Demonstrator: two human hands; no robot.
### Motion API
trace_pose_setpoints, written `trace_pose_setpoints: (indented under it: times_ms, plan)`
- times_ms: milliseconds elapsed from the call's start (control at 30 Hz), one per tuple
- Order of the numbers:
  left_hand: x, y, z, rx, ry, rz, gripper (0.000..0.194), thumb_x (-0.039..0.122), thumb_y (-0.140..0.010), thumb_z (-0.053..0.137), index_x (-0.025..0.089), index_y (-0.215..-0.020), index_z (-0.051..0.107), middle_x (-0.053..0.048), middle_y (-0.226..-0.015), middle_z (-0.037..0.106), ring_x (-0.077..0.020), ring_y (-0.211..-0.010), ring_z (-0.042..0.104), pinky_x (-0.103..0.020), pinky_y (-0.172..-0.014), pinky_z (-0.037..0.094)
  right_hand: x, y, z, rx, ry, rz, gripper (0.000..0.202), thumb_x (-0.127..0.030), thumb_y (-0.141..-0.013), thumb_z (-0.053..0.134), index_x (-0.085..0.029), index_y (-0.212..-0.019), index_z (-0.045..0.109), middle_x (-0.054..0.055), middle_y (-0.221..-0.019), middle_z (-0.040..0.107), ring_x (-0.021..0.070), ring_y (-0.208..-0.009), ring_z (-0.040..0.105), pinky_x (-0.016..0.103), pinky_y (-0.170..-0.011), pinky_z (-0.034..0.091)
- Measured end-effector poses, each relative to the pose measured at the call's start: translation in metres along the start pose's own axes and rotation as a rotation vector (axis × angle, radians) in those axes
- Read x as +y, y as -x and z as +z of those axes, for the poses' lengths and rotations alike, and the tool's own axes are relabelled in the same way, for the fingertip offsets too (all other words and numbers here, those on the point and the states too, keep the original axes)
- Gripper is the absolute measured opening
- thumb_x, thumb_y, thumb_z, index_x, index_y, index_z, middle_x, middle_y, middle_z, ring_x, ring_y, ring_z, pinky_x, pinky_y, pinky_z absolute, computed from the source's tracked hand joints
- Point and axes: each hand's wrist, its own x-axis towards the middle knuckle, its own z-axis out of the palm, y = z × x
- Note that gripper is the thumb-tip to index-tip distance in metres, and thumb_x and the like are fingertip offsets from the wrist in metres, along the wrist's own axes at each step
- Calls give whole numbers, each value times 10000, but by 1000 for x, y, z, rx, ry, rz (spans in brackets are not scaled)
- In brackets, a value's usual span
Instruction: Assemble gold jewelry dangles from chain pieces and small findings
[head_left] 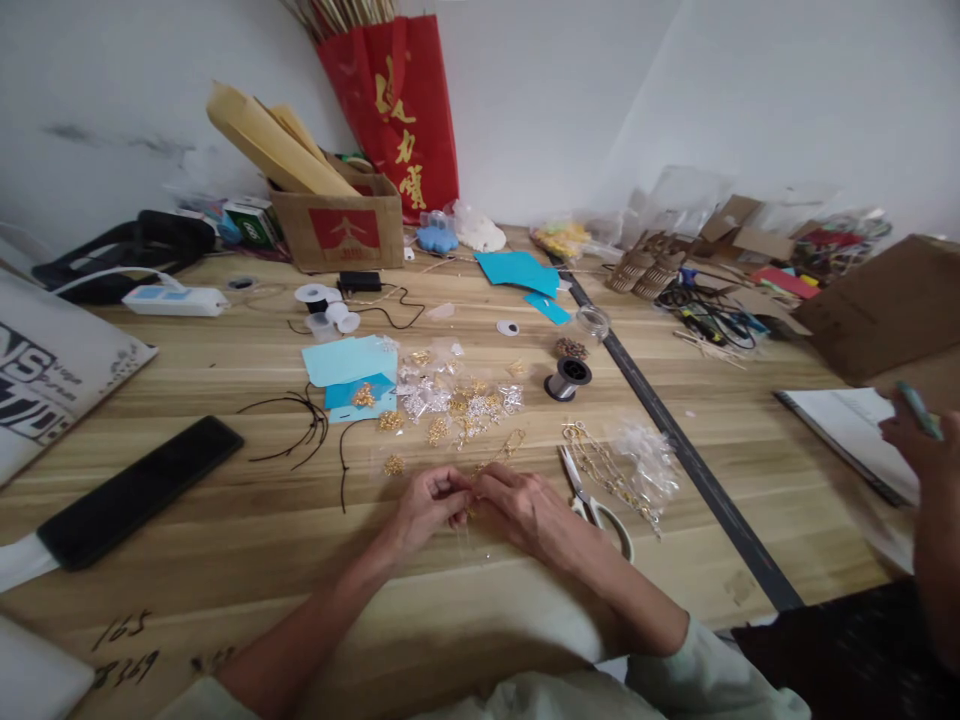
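Observation:
My left hand and my right hand meet fingertip to fingertip low over the wooden table, both pinched closed. A thin gold chain runs out from behind my right fingers. Specks of gold show between the fingertips, too small to make out. Just beyond lie small heaps of gold beads and little clear bags of silver and gold findings. Scissors with pale handles lie beside my right forearm, blades apart. To their right are a beaded gold chain and crumpled clear plastic bags.
A wire spool stands near a long dark ruler strip. Blue cards and black cords lie left of centre. A black phone is at left. Another person's hand holds a pen over a notebook.

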Motion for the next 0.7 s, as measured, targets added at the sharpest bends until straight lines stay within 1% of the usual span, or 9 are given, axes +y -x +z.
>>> trace_pose_setpoints:
  times_ms: [133,233,367,467,567,700]
  plan:
    - [-1,-1,-1,13,10,1,316,390,-629,741,129,-666,568,29,-504,560,-87,-448,508,-212,-458,391,4,-2,5,14,-7,11,191,-117,-903,475,-181,-1051,579,35,-832,575,142,-722,574,217,-620,395]
    - [-2,-2,-2,20,-4,9,298,379,-645,729,132,-673,566,29,-510,568,-86,-454,512,-217,-476,407,7,-2,7,28,4,9,202,-118,-908,469,-187,-1058,586,40,-859,578,141,-734,578,219,-634,401]
    - [-2,-1,-2,7,-19,10,285,369,-658,718,134,-663,558,31,-506,566,-84,-455,505,-215,-481,410,9,-1,7,28,10,1,233,-100,-906,456,-190,-1078,585,29,-820,566,133,-689,561,215,-609,393]
    - [-1,0,-2,2,-12,8,282,370,-661,715,136,-671,558,30,-512,567,-84,-457,505,-213,-479,410,10,-1,5,24,-26,1,177,-131,-908,475,-185,-1018,602,26,-817,561,127,-686,559,212,-615,397]
    - [3,2,0,-17,-15,6,281,379,-670,708,137,-667,565,22,-534,576,-88,-472,512,-218,-487,419,12,0,3,38,-98,11,126,-160,-908,490,-176,-945,609,34,-862,558,122,-714,569,210,-642,409]
    - [7,4,1,-28,-37,-9,263,368,-676,706,134,-672,587,7,-575,598,-92,-501,525,-221,-504,429,22,1,7,105,-130,23,125,-109,-886,490,-165,-854,596,45,-921,563,115,-733,568,209,-648,401]
